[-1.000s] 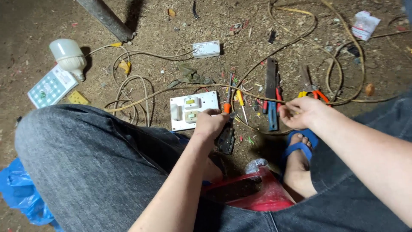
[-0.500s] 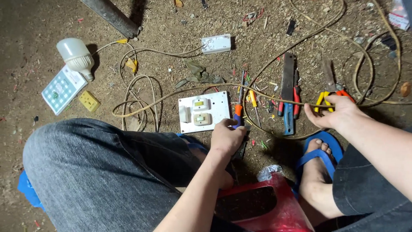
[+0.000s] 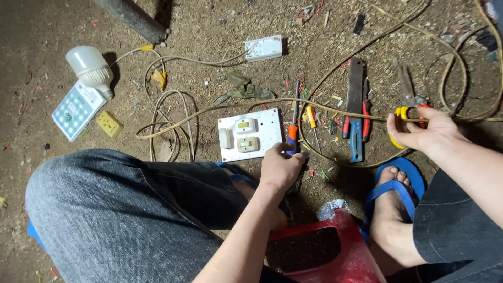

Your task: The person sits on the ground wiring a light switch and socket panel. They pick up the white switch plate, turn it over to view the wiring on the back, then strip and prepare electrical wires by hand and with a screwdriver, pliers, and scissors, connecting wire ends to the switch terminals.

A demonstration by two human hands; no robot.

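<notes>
1. Left hand (image 3: pixel 280 166) sits low at centre frame, fingers curled shut around the orange-and-blue handle of a screwdriver (image 3: pixel 292 137), right at the lower right corner of the white switch board (image 3: pixel 250 135).
2. That switch board lies flat on the dirt at the middle of the frame, two switches and a small block on its face.
3. Right hand (image 3: pixel 419 130) is over at the right edge, fingers pinched closed on a yellowish cable (image 3: pixel 220 107) that runs leftward across the middle of the frame, above the board, into loose loops on the ground.
4. Just under that hand there's a pair of pliers (image 3: pixel 406 99) with yellow and red grips, handles touching the fingers.
5. Between the two hands: a blue-handled flat tool (image 3: pixel 356 112) and a smaller yellow-handled screwdriver (image 3: pixel 312 118), lying near each other on the dirt.
6. Upper left of the frame, a white bulb (image 3: pixel 89 67) rests beside a checked packet (image 3: pixel 77 109), with a small yellow socket block (image 3: pixel 109 124) just to the right.
7. Top centre, a white socket strip (image 3: pixel 263 47), well apart from the hands.
8. Bottom of the frame: a red plastic stool (image 3: pixel 335 251) between the knees, and a foot in a blue sandal (image 3: pixel 398 186) below the right hand.
</notes>
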